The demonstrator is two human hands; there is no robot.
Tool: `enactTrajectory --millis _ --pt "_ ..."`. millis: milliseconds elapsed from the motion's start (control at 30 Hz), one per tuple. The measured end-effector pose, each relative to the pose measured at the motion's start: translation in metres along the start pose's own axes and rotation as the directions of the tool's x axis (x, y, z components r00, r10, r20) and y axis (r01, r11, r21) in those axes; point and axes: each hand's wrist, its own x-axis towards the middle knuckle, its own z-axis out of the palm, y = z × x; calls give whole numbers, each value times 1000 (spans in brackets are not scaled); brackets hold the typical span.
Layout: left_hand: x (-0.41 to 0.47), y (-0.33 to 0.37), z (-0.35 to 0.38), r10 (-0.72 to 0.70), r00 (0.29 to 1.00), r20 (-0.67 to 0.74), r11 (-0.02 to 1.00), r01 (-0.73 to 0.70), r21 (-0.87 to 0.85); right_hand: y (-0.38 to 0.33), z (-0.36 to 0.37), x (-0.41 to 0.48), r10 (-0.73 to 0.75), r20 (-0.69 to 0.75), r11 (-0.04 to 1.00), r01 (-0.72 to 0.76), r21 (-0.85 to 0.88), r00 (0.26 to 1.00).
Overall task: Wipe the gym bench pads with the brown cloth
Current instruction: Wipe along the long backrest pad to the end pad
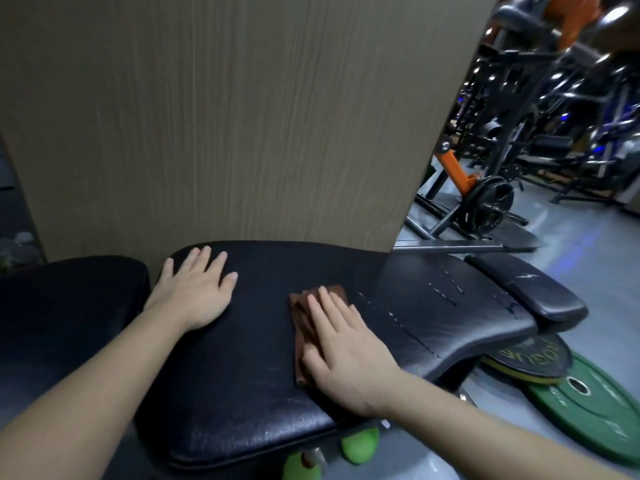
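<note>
The wipe is under way — the right hand (341,344) lies flat, fingers straight, pressing the folded brown cloth (304,320) onto the middle of the long black bench pad (242,375). The left hand (197,289) rests spread on the pad's far end, holding nothing. Next, likely, a steady sweep towards the stitched end — then the seat pad (62,306).

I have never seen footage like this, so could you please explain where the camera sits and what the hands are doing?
There is no machine here: a person wears one camera on the head, looking down at their own bare hands. The left hand rests flat on a black bench pad. The right hand presses a folded brown cloth flat against the same pad, fingers straight, not gripping. A green weight plate lies on the floor at right, and a wooden panel stands behind the bench.
</note>
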Motion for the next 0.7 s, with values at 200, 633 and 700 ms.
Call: enactTrajectory --millis 200,633,700 --pt "-5 3 -3 2 1000 -7 1000 -2 -9 14 2 15 71 -48 997 -70 32 996" --pt "1 3 -3 -3 997 -77 998 -1 -59 114 -8 180 501 49 864 -502 31 864" --pt "1 4 -3 0 997 -72 998 -4 -62 105 -5 155 421 14 906 -421 38 907"
